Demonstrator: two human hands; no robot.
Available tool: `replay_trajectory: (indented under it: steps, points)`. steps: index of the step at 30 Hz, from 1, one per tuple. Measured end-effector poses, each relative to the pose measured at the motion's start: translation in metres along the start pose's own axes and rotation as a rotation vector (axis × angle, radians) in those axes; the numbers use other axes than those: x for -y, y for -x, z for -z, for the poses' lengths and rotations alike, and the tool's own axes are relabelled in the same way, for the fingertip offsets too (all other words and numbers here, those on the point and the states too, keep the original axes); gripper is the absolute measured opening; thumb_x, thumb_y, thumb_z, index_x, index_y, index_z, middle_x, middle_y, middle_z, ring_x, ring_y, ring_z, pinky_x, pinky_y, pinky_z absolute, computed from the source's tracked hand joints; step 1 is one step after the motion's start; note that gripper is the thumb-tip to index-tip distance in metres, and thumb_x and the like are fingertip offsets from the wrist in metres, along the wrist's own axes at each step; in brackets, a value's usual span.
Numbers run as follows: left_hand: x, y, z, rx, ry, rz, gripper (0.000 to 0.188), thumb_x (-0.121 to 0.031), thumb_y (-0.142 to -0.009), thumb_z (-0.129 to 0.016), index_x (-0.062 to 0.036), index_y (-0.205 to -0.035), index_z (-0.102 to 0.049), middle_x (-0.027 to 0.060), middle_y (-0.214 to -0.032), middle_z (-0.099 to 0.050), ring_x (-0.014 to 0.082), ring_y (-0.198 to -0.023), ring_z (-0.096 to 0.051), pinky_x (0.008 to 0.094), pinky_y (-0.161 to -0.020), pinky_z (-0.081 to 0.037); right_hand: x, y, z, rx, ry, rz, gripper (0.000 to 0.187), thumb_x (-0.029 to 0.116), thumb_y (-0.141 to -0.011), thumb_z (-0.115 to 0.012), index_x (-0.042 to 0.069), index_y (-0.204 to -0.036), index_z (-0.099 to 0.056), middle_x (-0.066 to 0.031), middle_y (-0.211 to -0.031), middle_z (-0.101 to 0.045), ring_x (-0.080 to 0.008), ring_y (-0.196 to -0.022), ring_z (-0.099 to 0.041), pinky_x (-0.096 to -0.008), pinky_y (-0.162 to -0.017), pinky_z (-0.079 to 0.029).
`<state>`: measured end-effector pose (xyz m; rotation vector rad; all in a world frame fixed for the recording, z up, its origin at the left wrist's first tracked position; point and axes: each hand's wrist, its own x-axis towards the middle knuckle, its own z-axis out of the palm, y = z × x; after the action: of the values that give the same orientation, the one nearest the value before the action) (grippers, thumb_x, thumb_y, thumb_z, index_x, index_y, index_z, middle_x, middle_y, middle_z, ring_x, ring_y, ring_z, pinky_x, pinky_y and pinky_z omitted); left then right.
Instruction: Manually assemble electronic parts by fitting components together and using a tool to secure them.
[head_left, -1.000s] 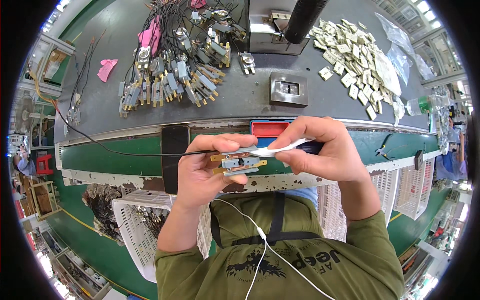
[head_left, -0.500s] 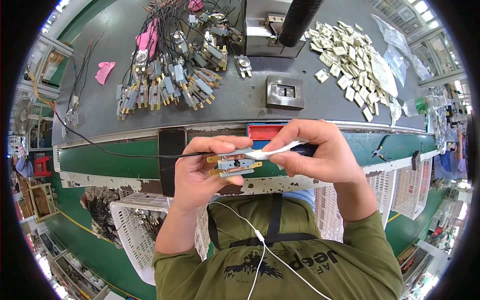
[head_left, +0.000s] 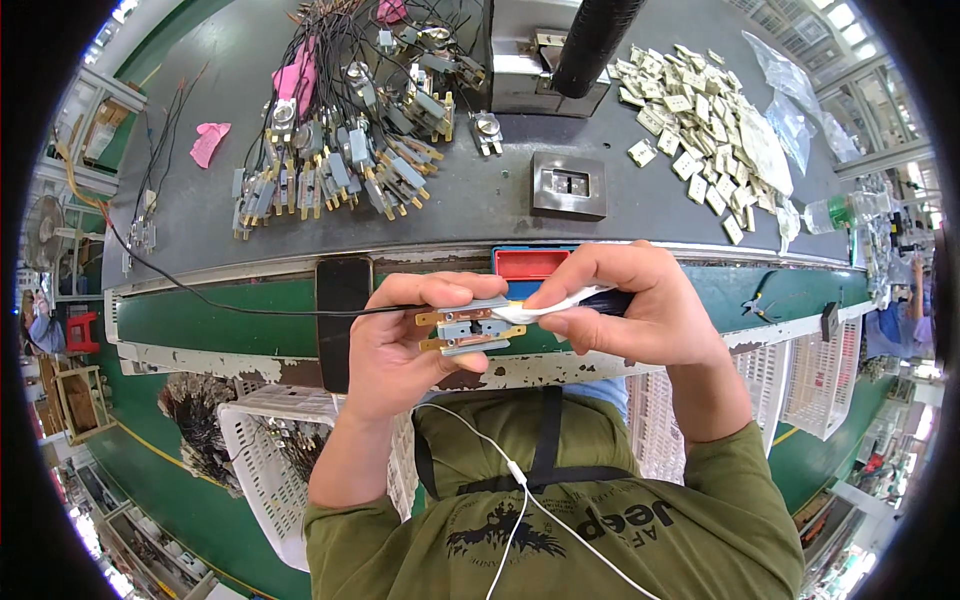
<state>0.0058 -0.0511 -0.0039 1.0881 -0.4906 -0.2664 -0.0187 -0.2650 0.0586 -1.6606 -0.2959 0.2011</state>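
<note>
In front of my chest, my left hand [head_left: 405, 335] grips a thermostat [head_left: 472, 327] with grey side plates, copper-coloured strips and brass terminals. A long black lead [head_left: 270, 312] runs left from it. My right hand [head_left: 640, 305] pinches a folded white cloth [head_left: 555, 303] between thumb and forefinger, and the cloth's tip touches the thermostat's right end by a brass terminal. Something dark lies behind the right fingers, mostly hidden. Beneath the hands sits a red tray with a blue rim [head_left: 530, 265], partly covered by the right hand.
Many similar thermostats [head_left: 340, 170] with black leads lie heaped at the far left. A steel block fixture [head_left: 569, 185] stands mid-bench, before a metal press [head_left: 550, 70]. White ceramic pieces [head_left: 700, 130] are piled right. A black phone [head_left: 344, 320] and pliers [head_left: 760, 305] lie along the near ledge.
Both hands keep nearly the same pose. The white cloth has shifted very slightly at the thermostat's right end.
</note>
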Motion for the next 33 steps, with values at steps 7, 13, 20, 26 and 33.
replay_trajectory:
  steps: [7,13,20,26,33]
  points:
    - [0.001,-0.001,0.003,0.088,0.063,-0.047,0.048,0.003,-0.065,-0.077,-0.0024,-0.105,-0.051,0.0226,-0.113,-0.056,0.0268,-0.107,-0.056,0.037,-0.088,-0.049,0.004,-0.001,0.002,0.021,0.016,0.01,0.009,0.001,-0.076,-0.067,-0.002,-0.085,-0.065,-0.0066,-0.071,-0.064,-0.0087,-0.056,-0.059,-0.0201,-0.049,-0.044]
    - [-0.001,0.001,0.0,-0.012,0.0,0.002,0.054,-0.015,-0.06,-0.082,-0.0055,-0.102,-0.05,0.0187,-0.107,-0.06,0.0283,-0.102,-0.059,0.0381,-0.085,-0.052,0.006,0.007,0.01,0.017,0.029,-0.043,0.009,0.0,-0.075,-0.066,-0.003,-0.084,-0.065,-0.0076,-0.071,-0.065,-0.0087,-0.055,-0.059,-0.0198,-0.048,-0.044]
    - [0.0,-0.003,0.002,-0.008,-0.038,-0.057,0.055,-0.013,-0.06,-0.082,-0.0058,-0.104,-0.05,0.0185,-0.108,-0.059,0.0297,-0.103,-0.058,0.04,-0.086,-0.052,-0.009,0.003,0.002,0.009,0.102,0.088,0.012,0.003,-0.075,-0.068,-0.001,-0.086,-0.066,-0.0057,-0.072,-0.065,-0.0073,-0.056,-0.059,-0.0202,-0.049,-0.044]
    - [0.001,-0.001,0.004,0.012,-0.027,-0.038,0.056,-0.013,-0.059,-0.082,-0.0056,-0.104,-0.049,0.0182,-0.109,-0.059,0.0297,-0.103,-0.059,0.0398,-0.086,-0.052,-0.007,0.003,-0.001,0.061,0.09,0.022,0.012,0.004,-0.075,-0.068,0.0,-0.086,-0.066,-0.0052,-0.073,-0.066,-0.0074,-0.058,-0.06,-0.0209,-0.052,-0.044]
    - [0.004,-0.003,0.006,0.029,0.021,-0.085,0.048,0.002,-0.064,-0.078,-0.0045,-0.102,-0.05,0.0222,-0.113,-0.057,0.0293,-0.108,-0.056,0.0398,-0.089,-0.05,-0.009,0.002,-0.005,-0.005,0.079,0.103,0.013,0.003,-0.074,-0.069,0.0,-0.086,-0.066,-0.0057,-0.074,-0.066,-0.0072,-0.059,-0.06,-0.0206,-0.053,-0.045]
